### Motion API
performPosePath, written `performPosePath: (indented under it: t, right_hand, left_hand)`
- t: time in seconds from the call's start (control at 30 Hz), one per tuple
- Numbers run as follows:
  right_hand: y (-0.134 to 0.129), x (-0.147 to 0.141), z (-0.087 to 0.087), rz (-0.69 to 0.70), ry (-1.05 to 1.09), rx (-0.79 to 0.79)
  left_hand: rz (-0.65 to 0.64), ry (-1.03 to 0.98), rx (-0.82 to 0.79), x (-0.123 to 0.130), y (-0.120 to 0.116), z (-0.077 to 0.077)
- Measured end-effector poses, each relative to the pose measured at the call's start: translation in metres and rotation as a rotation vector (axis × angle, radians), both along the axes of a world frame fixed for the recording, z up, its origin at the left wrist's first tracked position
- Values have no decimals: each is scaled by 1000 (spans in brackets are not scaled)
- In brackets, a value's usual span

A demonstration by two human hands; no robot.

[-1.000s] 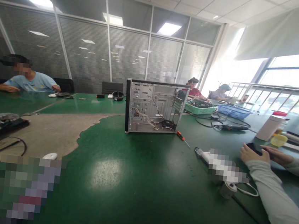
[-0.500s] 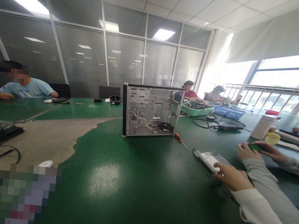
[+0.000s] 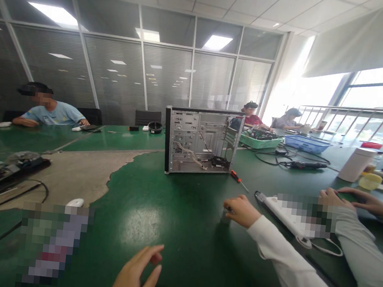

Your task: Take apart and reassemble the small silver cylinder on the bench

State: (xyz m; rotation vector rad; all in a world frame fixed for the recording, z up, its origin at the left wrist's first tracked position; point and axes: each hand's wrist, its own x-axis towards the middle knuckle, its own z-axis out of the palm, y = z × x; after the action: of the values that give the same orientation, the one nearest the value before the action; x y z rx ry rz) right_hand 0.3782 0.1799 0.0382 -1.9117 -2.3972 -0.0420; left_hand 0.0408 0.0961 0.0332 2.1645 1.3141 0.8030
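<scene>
My right hand [image 3: 242,211], in a white sleeve, is over the table right of centre. Its fingers are closed around something small and dark that I cannot make out. At the bottom, my left hand [image 3: 138,272] is held with thumb and fingers apart and nothing between them. Beyond both hands stands an open computer case [image 3: 201,142], upright, with loose cables inside. An orange-handled screwdriver [image 3: 237,178] lies by its lower right corner. To the right of my right hand is a white power strip [image 3: 285,212].
Beside me on the right, a co-worker's hands [image 3: 338,200] hold something green. A green basket [image 3: 260,141], a blue basket [image 3: 306,144] and a white bottle [image 3: 356,164] stand farther back. Circuit hardware [image 3: 10,170] and cables lie at left on the torn table covering [image 3: 79,168].
My right hand has moved left from the power strip, its fingers now closed around something small. My left hand has come into view at the bottom. The view has turned slightly left.
</scene>
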Motion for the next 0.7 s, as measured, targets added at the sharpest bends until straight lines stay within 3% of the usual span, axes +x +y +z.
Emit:
performPosePath:
  t: [0.13,0.23,0.33,0.43,0.53,0.7]
  right_hand:
    - [20,-82,-5,229,192,61]
    - [26,-114,-29,257,421,104]
    - [27,-120,-63,211,614,108]
    - [28,-116,-87,197,651,113]
    - [33,-116,-93,191,646,122]
    - [38,-122,-87,198,677,115]
  left_hand:
    - [75,57,-19,43,62,-22]
    - [155,166,-71,58,93,-43]
    - [143,197,1,56,104,-58]
    - [114,140,56,52,109,-64]
    - [100,93,70,52,115,-63]
    - [90,56,59,53,123,-61]
